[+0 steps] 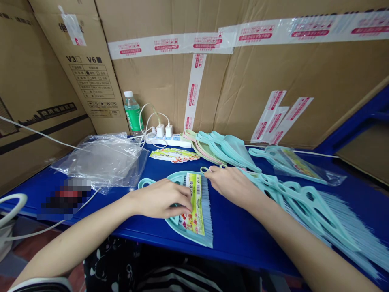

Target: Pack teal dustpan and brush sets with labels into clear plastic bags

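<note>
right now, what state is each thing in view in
Front dustpan: lying flat, brush and card over it
Left hand: fingers bent, over that card
Right hand: fingers bent, grip unclear
Bottle: upright, cap on
White chargers: plugged into the power strip
Plastic bags: piled flat
Loose cards: fanned out, overlapping
Stacked dustpans: overlapping
Bagged dustpan: inside clear plastic
Brush pile: heaped, overlapping
Cardboard box: taped

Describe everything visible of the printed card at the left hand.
The yellow-green printed card looks like thin paperboard, with dark characters, colourful artwork and a barcode near its far end. It lies on grey-blue bristles in the turquoise dustpan; the left hand partly covers it, apparently touching it.
</note>
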`<move>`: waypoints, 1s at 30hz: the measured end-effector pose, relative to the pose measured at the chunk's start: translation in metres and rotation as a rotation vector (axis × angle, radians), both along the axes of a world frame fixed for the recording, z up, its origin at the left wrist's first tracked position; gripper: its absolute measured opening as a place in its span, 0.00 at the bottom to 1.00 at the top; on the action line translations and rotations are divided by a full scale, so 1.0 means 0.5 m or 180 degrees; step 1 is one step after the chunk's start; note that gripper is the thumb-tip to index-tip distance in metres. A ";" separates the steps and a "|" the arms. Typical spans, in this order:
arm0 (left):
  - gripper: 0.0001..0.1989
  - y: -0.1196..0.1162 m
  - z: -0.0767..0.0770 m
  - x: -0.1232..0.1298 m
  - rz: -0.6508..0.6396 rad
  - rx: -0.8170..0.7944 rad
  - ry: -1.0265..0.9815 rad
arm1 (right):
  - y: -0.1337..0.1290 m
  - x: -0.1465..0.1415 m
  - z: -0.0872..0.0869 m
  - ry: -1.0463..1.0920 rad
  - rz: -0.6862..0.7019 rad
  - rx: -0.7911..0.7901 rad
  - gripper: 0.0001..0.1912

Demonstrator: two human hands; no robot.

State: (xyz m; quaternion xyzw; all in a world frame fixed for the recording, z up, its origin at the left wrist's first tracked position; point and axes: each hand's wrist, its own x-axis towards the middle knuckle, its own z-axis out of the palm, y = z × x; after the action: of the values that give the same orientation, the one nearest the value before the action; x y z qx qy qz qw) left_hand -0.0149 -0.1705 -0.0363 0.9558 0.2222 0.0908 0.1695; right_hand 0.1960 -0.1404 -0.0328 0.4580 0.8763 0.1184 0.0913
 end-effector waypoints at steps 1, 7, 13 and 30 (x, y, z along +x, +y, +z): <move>0.09 0.000 0.000 0.000 -0.0006 0.0013 0.0003 | 0.000 0.001 0.001 0.0021 -0.0009 0.0006 0.14; 0.09 -0.001 0.000 0.001 -0.0009 0.0019 -0.0045 | 0.005 0.004 -0.001 0.0205 -0.0001 -0.0002 0.13; 0.09 -0.001 0.002 0.001 -0.0013 0.0033 0.0019 | 0.005 -0.001 -0.008 0.0261 0.0096 -0.0022 0.12; 0.09 -0.001 0.001 0.001 -0.0029 0.0032 -0.0023 | 0.007 -0.011 -0.010 0.0157 0.0217 0.0083 0.11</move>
State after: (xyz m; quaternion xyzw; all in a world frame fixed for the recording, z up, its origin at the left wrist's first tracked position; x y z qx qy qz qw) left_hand -0.0144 -0.1709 -0.0358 0.9573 0.2168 0.0945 0.1660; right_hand 0.1906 -0.1368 -0.0380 0.4317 0.8918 0.1215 0.0596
